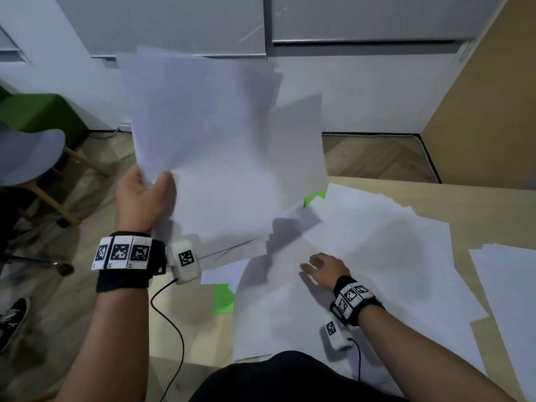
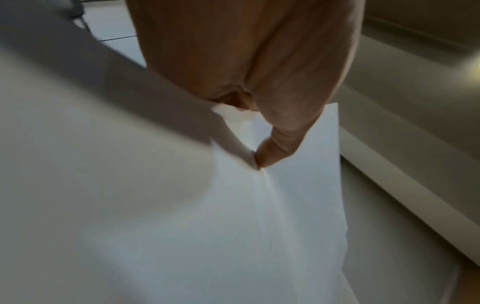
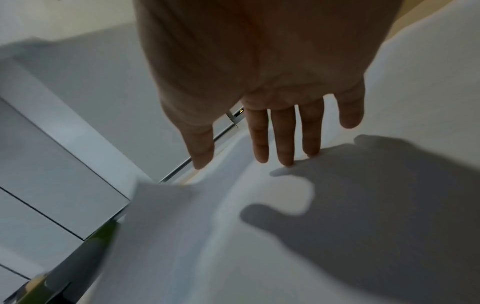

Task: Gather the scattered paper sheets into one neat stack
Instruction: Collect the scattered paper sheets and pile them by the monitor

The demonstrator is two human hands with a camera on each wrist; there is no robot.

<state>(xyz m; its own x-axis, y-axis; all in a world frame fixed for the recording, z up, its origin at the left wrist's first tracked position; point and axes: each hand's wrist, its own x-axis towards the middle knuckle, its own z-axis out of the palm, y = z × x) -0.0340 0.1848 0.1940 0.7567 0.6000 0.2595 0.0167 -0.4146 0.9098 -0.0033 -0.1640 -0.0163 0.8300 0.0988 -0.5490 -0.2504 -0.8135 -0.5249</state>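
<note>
My left hand (image 1: pixel 148 195) holds a loose bunch of white sheets (image 1: pixel 220 146) up in the air, left of the table, gripping them at a lower corner. In the left wrist view the thumb (image 2: pixel 275 148) pinches the held paper (image 2: pixel 233 226). More white sheets (image 1: pixel 362 242) lie scattered and overlapping on the wooden table (image 1: pixel 478 204). My right hand (image 1: pixel 322 269) is low over a sheet near the table's front, fingers straight. In the right wrist view the fingertips (image 3: pixel 287 156) touch the sheet (image 3: pixel 285 246) and hold nothing.
Green paper (image 1: pixel 224 298) shows under the white sheets at the table's left edge. A blue-grey chair (image 1: pixel 29 158) stands on the floor to the left, a green seat (image 1: pixel 37 114) behind it. White cabinets (image 1: pixel 348 24) lie ahead, a wooden panel (image 1: pixel 487 111) to the right.
</note>
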